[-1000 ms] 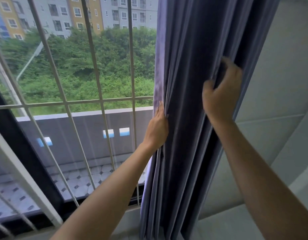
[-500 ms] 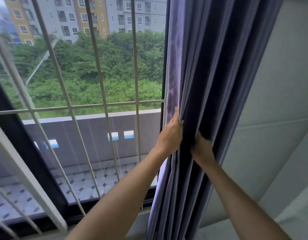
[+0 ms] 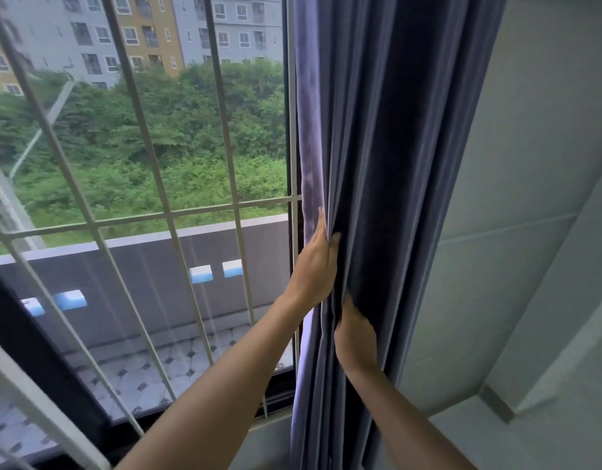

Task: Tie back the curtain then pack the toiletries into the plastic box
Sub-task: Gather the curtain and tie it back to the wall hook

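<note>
Fingers of the left hand lie nearly straight along the window-side edge of a gathered purple-grey fabric curtain, thumb tucked into a fold — a flat press rather than a closed grip. Just below it, the right hand reaches into the pleats, its fingers buried in the cloth; whether that grip is clamped on the fabric cannot be told from this view. Both bare forearms rise from the lower edge of the picture and meet at the curtain's mid-height.

The curtain hangs in a bunched vertical column, between a window with pale metal bars on the left and a plain grey-white wall on the right. No tie is seen round it. A dark window frame slants across the lower left.

Beyond the bars lie a tiled balcony floor, a grey parapet with blue-and-white openings, dense green trees — and grey and yellow apartment blocks behind them.
</note>
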`<state>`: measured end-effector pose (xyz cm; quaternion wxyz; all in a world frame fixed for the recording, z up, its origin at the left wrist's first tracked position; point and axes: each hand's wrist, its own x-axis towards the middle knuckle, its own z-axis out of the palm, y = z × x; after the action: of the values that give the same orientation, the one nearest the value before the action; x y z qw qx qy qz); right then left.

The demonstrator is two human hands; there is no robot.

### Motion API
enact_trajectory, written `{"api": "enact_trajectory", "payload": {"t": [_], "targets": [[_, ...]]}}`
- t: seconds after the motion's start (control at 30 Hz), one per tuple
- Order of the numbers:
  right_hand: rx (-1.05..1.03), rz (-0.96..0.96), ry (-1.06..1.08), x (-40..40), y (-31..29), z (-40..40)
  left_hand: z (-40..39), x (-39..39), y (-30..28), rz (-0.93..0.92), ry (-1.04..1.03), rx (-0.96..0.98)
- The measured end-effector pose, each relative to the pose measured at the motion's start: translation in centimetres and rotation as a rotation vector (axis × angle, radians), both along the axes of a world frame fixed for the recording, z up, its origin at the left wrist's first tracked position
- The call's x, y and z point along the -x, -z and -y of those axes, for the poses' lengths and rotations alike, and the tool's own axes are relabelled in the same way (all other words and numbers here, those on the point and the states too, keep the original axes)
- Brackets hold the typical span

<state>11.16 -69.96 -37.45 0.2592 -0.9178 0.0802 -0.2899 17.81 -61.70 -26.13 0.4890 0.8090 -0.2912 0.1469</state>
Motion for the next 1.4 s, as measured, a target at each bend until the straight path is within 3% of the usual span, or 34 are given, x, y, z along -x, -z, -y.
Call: {"api": "enact_trajectory", "payload": {"t": [0.2, 0.5, 0.67, 0.7, 0.73, 0.9, 1.0, 1.17, 1.4], "targets": [[-0.031, -0.061, -0.032, 1.0, 0.8, -0.4, -0.1, 0.7, 0.1, -0.014, 0.027, 0.012], [-0.033, -0.222, -0.058, 1.4, -0.2, -2.5, 0.1, 0.3, 0.6, 0.098, -0.096, -0.192], [-0.024, -0.512, -0.203, 2.7, -4.6, -2.1, -0.9, -0.1, 0.1, 0.113, -0.167, -0.276], [0.008, -0.498, -0.197, 2.7, -6.3, -1.4, -1.3, -0.2, -0.1, 0.123, -0.174, -0.279], [0.022, -0.399, -0.168, 2.6, -8.3, -0.6, -1.6, -0.3, -0.2, 0.139, -0.18, -0.279], [0.071, 0.562, 0.09, 1.8, -19.8, 3.1, -2.3, 0.5, -1.1, 0.175, -0.154, -0.272], [0.01, 0.702, 0.106, 0.6, -23.9, 5.2, -2.3, 1.1, -1.5, 0.156, -0.115, -0.259], [-0.348, 0.476, -0.06, -0.7, -22.7, 6.3, -2.5, 1.8, -1.7, 0.056, -0.081, -0.224], [-0.096, 0.004, -0.034, -0.1, -10.4, 2.3, -2.9, 2.8, -1.9, -0.059, -0.031, -0.143]]}}
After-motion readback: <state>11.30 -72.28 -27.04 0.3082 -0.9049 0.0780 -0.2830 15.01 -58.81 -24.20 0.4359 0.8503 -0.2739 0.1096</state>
